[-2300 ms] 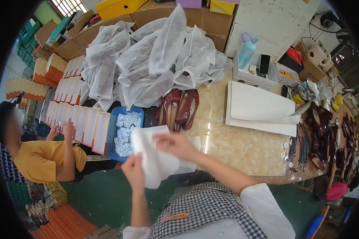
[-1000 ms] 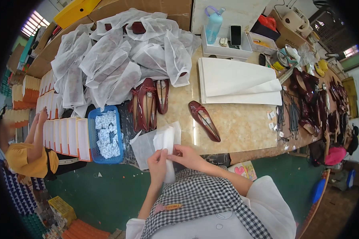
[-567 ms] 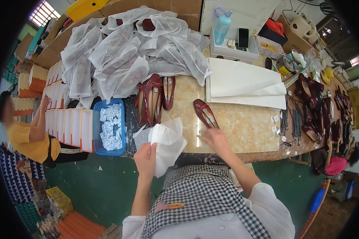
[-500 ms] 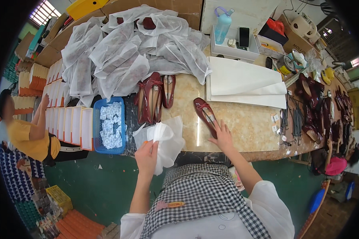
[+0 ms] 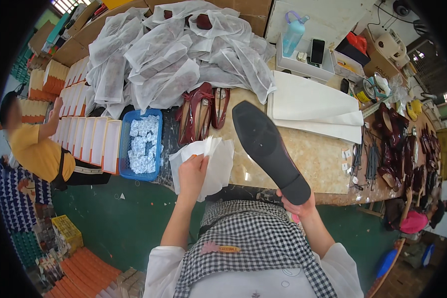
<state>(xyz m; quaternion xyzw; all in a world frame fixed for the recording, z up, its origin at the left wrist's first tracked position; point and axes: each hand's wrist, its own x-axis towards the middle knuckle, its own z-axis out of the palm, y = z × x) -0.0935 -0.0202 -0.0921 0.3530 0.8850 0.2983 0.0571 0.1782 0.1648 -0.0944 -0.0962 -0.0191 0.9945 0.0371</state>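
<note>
My right hand (image 5: 307,207) grips a dark red flat shoe (image 5: 265,144) by its heel end, raised over the table with its black sole toward me and the toe pointing up and left. Some fingers are hidden behind the sole. Pinched in my left hand (image 5: 191,175) is a crumpled white cloth (image 5: 219,160), thin and soft, at the table's front edge. A bit of orange shows by those fingers; what it is I cannot make out. Beyond the cloth, several glossy dark red flats (image 5: 195,116) lie on the tabletop (image 5: 323,169).
White translucent wrapped bundles (image 5: 159,59) pile up at the back left. A blue basket (image 5: 160,144) of small white packets stands at left, beside open boxes (image 5: 95,144). Flat white sheets (image 5: 315,102) lie at right, shoes (image 5: 390,124) farther right. A co-worker (image 5: 37,144) is at left.
My right hand has taken the shoe up off the table and turned it sole toward me. The left hand keeps the cloth and has shifted slightly up and right.
</note>
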